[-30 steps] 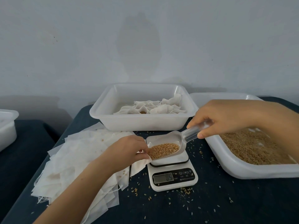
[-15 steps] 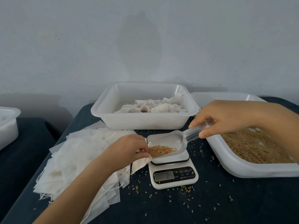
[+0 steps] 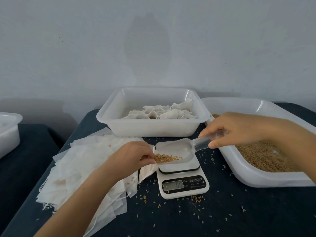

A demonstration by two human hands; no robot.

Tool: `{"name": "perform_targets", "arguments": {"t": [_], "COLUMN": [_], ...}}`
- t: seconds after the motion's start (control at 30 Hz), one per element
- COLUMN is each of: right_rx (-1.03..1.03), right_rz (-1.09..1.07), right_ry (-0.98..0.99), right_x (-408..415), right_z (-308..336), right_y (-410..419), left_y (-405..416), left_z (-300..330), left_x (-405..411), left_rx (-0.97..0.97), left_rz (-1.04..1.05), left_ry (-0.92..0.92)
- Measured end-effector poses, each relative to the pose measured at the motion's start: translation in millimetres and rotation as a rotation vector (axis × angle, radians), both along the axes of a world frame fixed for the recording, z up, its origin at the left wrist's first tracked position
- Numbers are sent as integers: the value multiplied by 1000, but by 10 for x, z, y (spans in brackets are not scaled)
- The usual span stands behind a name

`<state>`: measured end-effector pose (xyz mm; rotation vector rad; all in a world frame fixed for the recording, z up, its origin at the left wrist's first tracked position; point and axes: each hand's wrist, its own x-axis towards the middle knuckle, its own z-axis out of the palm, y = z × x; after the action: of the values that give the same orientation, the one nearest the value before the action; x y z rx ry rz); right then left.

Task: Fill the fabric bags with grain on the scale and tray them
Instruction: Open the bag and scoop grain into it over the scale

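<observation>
In the head view, the right hand [image 3: 239, 129] gripped the clear handle of a plastic scoop [image 3: 177, 152], fingers curled over it and the thumb under, and held the scoop over the platform of the small white scale [image 3: 183, 183]. The scoop's long axis ran from the handle at about two o'clock down to its lip at about eight o'clock, tipped so that the grain [image 3: 166, 158] had gathered at the low lip. That lip met the mouth of a fabric bag [image 3: 147, 170], which the left hand [image 3: 135, 156] pinched open just at nine o'clock of the scale; the left hand was plainly the nearer one to the bag, and the pour would seem to turn on keeping lip and mouth lined up along that slant. How wide the mouth stood, and how much grain was already inside, could not be made out, since the left hand covered most of the opening. The scale's display was too blurred to read. At twelve o'clock of the scale stood a white tray [image 3: 153, 129] holding filled bags; at three o'clock a second tub [image 3: 253, 175], cut off by the frame edge, held the loose grain supply. A stack of empty bags [image 3: 82, 171] lay at nine o'clock beneath the left forearm, and stray kernels dotted the dark bench [image 3: 222, 211]. Another container [image 3: 8, 132] showed only partly at far left.
</observation>
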<state>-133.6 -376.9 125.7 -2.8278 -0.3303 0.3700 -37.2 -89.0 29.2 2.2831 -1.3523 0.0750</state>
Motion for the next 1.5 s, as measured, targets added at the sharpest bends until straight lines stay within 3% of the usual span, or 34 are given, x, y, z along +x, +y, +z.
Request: {"name": "perform_targets", "arguments": {"t": [0.37,0.67,0.97,1.23,1.5], "right_rx": [316,564,610,574,530], "right_rz": [-117,-337,-588,-661,-654], "right_ry": [-107,-266,-449,-449,-433], "right_x": [-199,-421,-592,-647,-657], "right_z": [-415,-478,-572,-609,-663], "right_y": [-231,-514,-675,-590,-575], "left_y": [69,-329,-947,-1165,-894], "left_z": [186,314,106,-122,-170], "left_x": [55,104,87,17,61], "left_rx": [-226,-167,-119,23,-77], "left_rz": [145,117,91,27,101], "left_ry": [131,45,-67,-186,-88]}}
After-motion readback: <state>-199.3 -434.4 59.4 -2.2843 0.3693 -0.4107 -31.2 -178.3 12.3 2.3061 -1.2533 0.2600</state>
